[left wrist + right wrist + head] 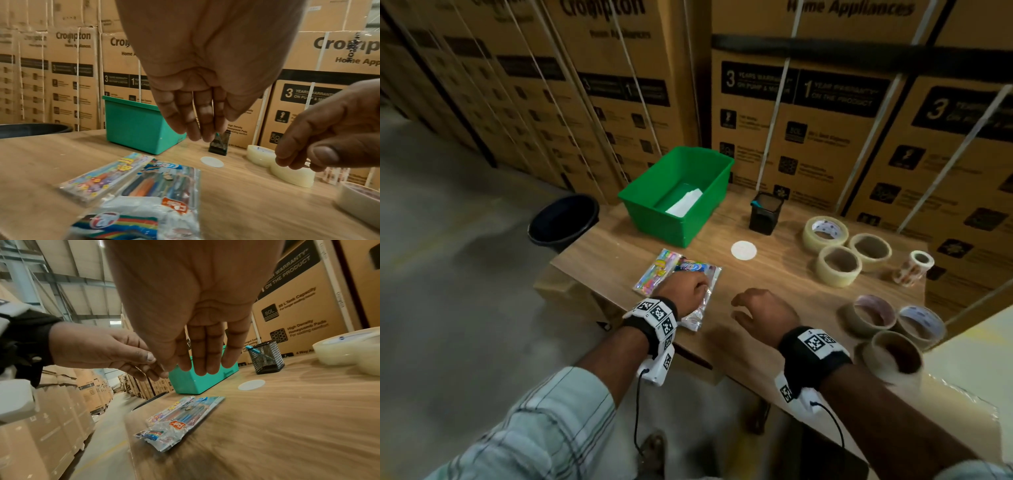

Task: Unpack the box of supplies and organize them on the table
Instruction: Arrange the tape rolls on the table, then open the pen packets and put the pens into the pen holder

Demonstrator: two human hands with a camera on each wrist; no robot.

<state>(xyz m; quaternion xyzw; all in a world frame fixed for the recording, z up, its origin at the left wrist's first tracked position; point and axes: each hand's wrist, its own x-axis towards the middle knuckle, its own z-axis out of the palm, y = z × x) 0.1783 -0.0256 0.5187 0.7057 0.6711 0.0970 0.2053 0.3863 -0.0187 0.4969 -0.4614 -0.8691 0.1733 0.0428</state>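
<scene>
Both hands hover over the near part of the bench (774, 274) and hold nothing. The left hand (690, 286) hangs above the pen packets (144, 183), fingers straight and pointing down, not touching them as far as the wrist views show; the right hand (763, 310) floats beside it with loosely bent fingers, also free. The packets lie flat near the bench's near-left edge, overlapping each other, so I judge that they are just set down and the step in hand is the placing of unpacked supplies. At the near-right corner stand three rolls of tape (893, 325) close together, and farther along the right side four more rolls (859, 250) form a second group. Near the middle lies a small white disc (743, 250). Behind it stands a black mesh pen cup (765, 212) with one blue pen inside. At the far-left corner stands the green box (650, 202), open on top; inside I see only something white and flat (685, 204), maybe paper or an envelope. The next move probably calls for a reach across the bench into the box, a pinch on the thin white thing against the box floor, and a free place for it on the bench. Beyond the left edge, lower, stands a dark round bucket (563, 219); its content I cannot tell.
</scene>
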